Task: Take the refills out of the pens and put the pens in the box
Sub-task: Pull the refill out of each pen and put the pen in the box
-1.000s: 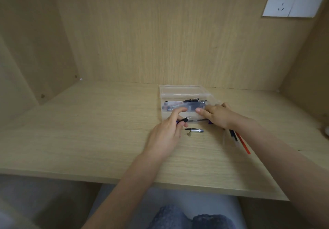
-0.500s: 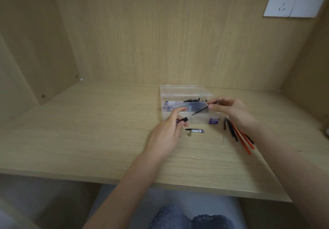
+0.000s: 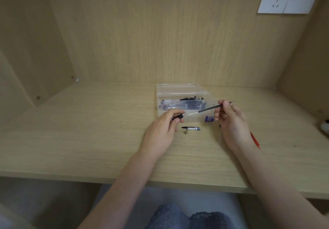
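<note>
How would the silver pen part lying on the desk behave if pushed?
The silver pen part looks round and tapered, so it would probably roll in a curve on the flat desk. It seems small, so likely light. Its shiny surface may be slippery.

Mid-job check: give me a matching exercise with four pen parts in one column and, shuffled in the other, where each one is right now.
Things:
1. thin black refill
2. clear pen barrel with black end
3. silver metal pen tip
4. red refill

Places:
A. lying untouched on the wooden desk, in front of the clear plastic box
B. pinched in the right hand
C. held in the left hand
D. on the desk, partly hidden by the right wrist

Pairs: 1-B, 2-C, 3-A, 4-D.
</note>
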The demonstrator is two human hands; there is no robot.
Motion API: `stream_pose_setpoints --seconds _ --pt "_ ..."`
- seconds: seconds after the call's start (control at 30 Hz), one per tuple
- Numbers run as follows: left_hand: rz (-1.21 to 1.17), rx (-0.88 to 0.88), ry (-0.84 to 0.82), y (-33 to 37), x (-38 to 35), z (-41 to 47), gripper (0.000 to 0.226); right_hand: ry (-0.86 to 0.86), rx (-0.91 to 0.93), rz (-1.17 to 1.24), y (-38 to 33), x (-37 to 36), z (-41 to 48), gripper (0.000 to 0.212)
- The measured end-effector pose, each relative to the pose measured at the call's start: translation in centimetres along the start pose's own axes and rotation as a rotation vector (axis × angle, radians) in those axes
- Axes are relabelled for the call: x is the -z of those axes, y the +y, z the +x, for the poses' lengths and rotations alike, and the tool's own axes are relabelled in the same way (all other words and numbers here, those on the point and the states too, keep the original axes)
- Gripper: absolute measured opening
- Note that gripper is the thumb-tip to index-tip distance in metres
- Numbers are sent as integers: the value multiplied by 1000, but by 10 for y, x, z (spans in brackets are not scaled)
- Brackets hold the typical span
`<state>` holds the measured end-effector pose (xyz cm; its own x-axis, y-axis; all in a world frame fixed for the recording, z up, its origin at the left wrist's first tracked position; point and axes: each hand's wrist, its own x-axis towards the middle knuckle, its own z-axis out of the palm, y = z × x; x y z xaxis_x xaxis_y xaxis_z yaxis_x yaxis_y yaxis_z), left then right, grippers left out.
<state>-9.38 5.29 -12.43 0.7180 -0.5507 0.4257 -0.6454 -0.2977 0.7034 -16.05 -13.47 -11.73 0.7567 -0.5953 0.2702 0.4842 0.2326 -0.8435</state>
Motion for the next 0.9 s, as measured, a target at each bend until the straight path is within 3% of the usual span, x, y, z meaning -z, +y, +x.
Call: stream_pose_setpoints --seconds 0.63,0.9 --pt "7 -55 0 -2 0 0 30 2 17 39 2 -4 -2 22" --pt "35 -54 -12 -3 1 0 30 4 16 -56 -1 -5 -5 21"
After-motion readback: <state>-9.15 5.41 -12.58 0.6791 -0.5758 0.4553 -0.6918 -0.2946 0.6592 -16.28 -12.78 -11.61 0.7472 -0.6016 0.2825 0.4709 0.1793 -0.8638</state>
